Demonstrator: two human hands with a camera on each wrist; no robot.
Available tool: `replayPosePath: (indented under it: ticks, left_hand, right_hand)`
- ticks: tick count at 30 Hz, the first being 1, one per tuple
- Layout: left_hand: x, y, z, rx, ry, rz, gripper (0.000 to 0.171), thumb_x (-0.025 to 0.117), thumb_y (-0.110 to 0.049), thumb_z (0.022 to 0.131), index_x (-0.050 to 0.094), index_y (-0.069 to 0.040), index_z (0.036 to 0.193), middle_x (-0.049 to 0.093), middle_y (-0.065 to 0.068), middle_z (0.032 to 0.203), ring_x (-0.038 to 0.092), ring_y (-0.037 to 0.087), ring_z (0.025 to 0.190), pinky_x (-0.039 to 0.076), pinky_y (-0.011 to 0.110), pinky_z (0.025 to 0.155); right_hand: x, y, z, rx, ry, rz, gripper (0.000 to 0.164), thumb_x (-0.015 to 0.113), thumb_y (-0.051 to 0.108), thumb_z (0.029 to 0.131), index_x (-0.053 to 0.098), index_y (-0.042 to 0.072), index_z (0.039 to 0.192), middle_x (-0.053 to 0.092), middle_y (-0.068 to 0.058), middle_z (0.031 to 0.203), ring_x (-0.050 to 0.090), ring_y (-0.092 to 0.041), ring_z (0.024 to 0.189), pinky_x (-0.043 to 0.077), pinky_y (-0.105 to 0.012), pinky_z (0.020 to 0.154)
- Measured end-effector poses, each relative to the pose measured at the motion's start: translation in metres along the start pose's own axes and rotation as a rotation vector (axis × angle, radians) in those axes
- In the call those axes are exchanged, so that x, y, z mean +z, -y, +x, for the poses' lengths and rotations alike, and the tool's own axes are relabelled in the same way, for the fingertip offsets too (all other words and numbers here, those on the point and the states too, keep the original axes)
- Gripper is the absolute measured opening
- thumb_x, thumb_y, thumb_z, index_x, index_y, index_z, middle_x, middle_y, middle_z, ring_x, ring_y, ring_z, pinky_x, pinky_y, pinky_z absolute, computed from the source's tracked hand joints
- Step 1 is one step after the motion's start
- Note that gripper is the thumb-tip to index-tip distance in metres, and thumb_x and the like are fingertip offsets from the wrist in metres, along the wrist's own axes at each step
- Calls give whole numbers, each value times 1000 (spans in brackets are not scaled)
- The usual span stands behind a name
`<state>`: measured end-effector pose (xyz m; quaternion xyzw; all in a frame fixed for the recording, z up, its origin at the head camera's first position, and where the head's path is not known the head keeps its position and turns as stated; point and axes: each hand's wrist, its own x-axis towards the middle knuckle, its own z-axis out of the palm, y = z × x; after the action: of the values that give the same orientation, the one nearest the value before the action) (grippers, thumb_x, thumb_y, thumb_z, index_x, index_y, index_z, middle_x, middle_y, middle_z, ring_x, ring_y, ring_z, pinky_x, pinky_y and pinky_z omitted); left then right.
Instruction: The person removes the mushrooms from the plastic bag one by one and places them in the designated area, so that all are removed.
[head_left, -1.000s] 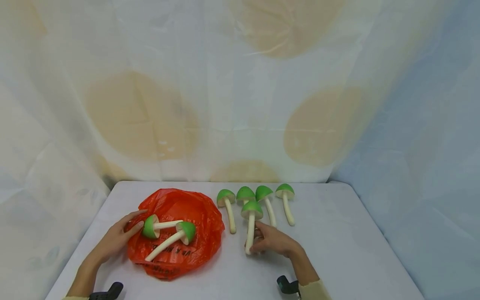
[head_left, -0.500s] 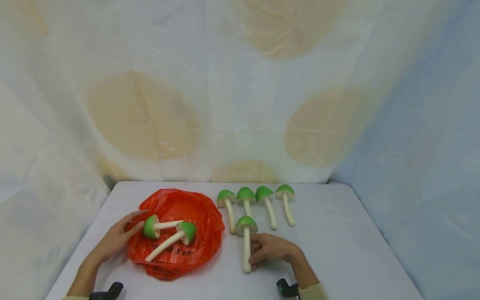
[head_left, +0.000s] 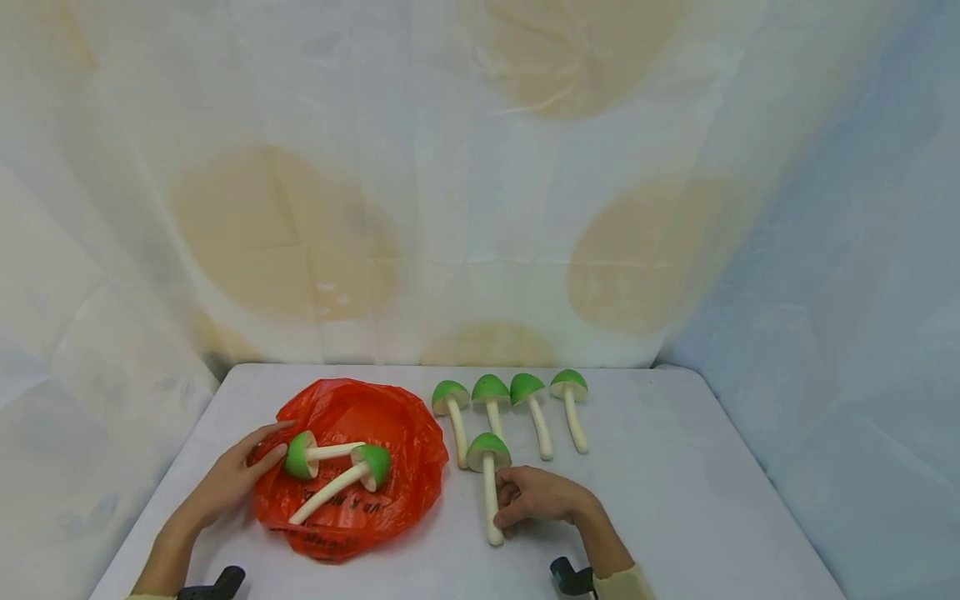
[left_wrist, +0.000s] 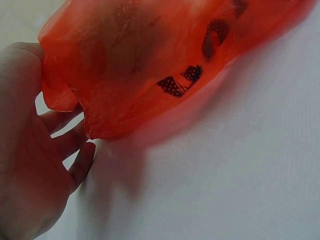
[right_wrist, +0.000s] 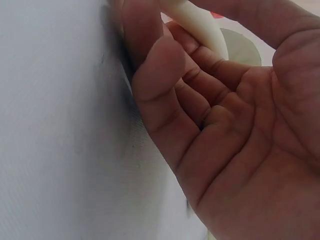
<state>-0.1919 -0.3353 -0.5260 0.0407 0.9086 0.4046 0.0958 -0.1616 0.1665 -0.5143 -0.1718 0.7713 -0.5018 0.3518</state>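
My right hand [head_left: 542, 498] pinches a toy mushroom [head_left: 490, 496] by its white stem, between thumb and fingers. The mushroom's green cap points away from me and its stem towards me, low over the table. In the right wrist view the pale stem [right_wrist: 200, 25] passes behind the curled fingers. My left hand [head_left: 228, 479] lies against the left edge of a red plastic bag [head_left: 412, 425], thumb and forefinger spread apart. Two green-capped mushrooms lie on the bag: one mushroom [head_left: 303, 456] beside my left thumb, the other mushroom [head_left: 352, 479] slanting across the black print.
Behind my right hand, several more mushrooms stand in a row near the far edge, from the left mushroom [head_left: 452, 408] to the right mushroom [head_left: 572, 408]. The white table [head_left: 675, 500] has pale curtains [head_left: 480, 208] behind and at both sides.
My right hand has drawn its mushroom towards me and slightly left, out from in front of the row; it barely moves in the last half second. The left hand keeps its place.
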Motion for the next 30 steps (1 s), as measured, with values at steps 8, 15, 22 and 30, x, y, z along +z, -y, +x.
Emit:
replayPosePath:
  ticks: [8, 15, 22, 30]
  left_hand:
    - [0, 0, 0, -4, 6, -3, 67, 52, -58, 99, 40, -19, 153, 31, 28, 158, 23, 56, 143, 32, 76, 103]
    - [-1, 0, -1, -1, 8, -7, 66, 52, -57, 99, 41, -20, 153, 31, 27, 158, 22, 56, 143, 32, 77, 102]
    - [0, 1, 0, 6, 3, -2, 66, 52, -57, 100, 41, -20, 153, 32, 27, 158, 23, 56, 143, 32, 77, 102]
    - [0, 2, 0, 8, 4, 0, 65, 51, -56, 100, 41, -20, 153, 32, 27, 158, 23, 56, 143, 31, 77, 102]
  right_hand:
    - [0, 1, -2, 22, -26, -2, 28, 76, 11, 84, 57, 4, 104, 72, -7, 82, 64, -19, 70, 48, -28, 60]
    - [0, 1, -1, 23, -62, -16, 29, 77, 12, 84, 59, 4, 105, 68, -3, 80, 61, -15, 68, 47, -27, 61]
    - [0, -4, 0, 5, -77, 31, 34, 78, 13, 86, 57, 4, 111, 69, -6, 82, 64, -16, 66, 48, -27, 57]
    - [0, -8, -1, -14, -107, 62, 40, 79, 15, 86, 53, 3, 113, 71, -7, 81, 67, -18, 64, 48, -27, 55]
